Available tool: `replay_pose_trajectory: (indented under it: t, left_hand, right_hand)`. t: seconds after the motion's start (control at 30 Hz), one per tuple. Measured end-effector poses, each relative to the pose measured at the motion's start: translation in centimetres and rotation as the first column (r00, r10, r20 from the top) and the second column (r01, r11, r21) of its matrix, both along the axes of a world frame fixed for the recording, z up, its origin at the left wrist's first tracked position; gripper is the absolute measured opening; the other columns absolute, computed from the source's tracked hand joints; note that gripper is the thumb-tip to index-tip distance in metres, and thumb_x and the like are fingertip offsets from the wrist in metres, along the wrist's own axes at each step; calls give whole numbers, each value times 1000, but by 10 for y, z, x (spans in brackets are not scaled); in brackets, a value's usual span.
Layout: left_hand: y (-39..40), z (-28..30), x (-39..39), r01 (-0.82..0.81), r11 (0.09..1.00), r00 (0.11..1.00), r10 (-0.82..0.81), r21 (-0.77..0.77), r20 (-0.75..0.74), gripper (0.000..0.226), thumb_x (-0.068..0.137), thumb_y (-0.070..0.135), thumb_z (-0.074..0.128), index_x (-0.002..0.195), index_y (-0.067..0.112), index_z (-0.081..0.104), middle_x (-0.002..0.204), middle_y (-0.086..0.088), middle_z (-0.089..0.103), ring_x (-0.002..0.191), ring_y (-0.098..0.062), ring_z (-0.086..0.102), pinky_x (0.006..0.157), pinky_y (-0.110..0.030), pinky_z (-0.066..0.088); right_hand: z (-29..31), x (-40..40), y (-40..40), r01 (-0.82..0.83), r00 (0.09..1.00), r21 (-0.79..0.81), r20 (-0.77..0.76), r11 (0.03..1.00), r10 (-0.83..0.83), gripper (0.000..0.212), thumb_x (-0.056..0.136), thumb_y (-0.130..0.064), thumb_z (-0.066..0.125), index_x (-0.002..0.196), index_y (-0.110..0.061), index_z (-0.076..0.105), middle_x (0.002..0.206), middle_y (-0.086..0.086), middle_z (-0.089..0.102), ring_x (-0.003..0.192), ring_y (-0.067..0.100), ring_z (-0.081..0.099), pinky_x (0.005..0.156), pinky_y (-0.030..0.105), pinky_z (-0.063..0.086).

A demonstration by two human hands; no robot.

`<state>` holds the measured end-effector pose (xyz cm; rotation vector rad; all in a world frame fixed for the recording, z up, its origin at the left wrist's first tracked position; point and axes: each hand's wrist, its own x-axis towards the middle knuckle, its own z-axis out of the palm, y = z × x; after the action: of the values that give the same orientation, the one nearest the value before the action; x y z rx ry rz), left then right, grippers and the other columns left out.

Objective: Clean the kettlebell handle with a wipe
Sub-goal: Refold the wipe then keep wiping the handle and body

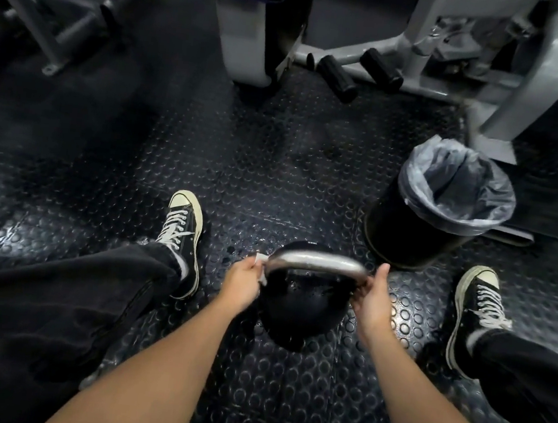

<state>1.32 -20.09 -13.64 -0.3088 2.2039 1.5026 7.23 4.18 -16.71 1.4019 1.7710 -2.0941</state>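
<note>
1. The kettlebell (299, 303) sits on the bumpy black floor (276, 162), in the middle and near the person, between the two shoes.
2. Its shiny handle (317, 262) arches over the top of the black ball.
3. The left hand (242, 281) is at the left end of the handle. Its fingers are curled and hold a small white wipe (262, 264) against the metal there.
4. The right hand (373, 298) grips the right end of the handle, with the thumb up on top. I think it keeps the kettlebell from moving.
5. So the wiping looks under way. The wipe touches only the left end right now.
6. I cannot tell which parts are clean yet. The middle and right end may need a rub.
7. A bin (444, 201) with a bag stands far right, maybe for the wipe later.
</note>
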Motion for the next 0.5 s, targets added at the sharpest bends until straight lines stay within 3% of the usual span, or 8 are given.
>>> replay_pose_trajectory:
  t: [0.17,0.33,0.43,0.5]
  left_hand:
    - [-1,1,-11,11,1000,1000,-11,11,27,34,107,27,39,98,15,70,83,-9,64,76,-18,56,64,-25,38]
    - [-5,0,2,-3,1000,1000,2,-28,-11,37,107,28,39,96,13,71,79,-3,63,62,-11,49,55,-24,35]
    - [-1,2,-5,42,997,999,-41,-71,11,37,107,31,38,100,15,71,77,-1,61,56,-10,46,50,-24,33]
    - [-1,6,-9,54,998,999,-53,-38,11,35,107,31,40,95,21,71,76,0,59,60,-10,47,51,-21,33]
  right_hand:
    - [-10,0,5,5,1000,-44,-5,999,-5,122,52,-109,32,135,-25,62,132,1,67,130,25,56,118,51,33]
    - [34,2,-14,-37,997,-71,-75,997,31,110,69,-97,37,139,-14,58,131,5,67,125,21,58,118,44,35]
    - [26,2,-12,-35,997,-44,-74,998,32,122,59,-104,37,143,-17,55,135,3,64,128,21,57,119,46,33]
    - [29,2,-13,-42,995,-41,-87,998,38,119,62,-102,36,142,-16,56,135,3,65,128,20,56,119,46,33]
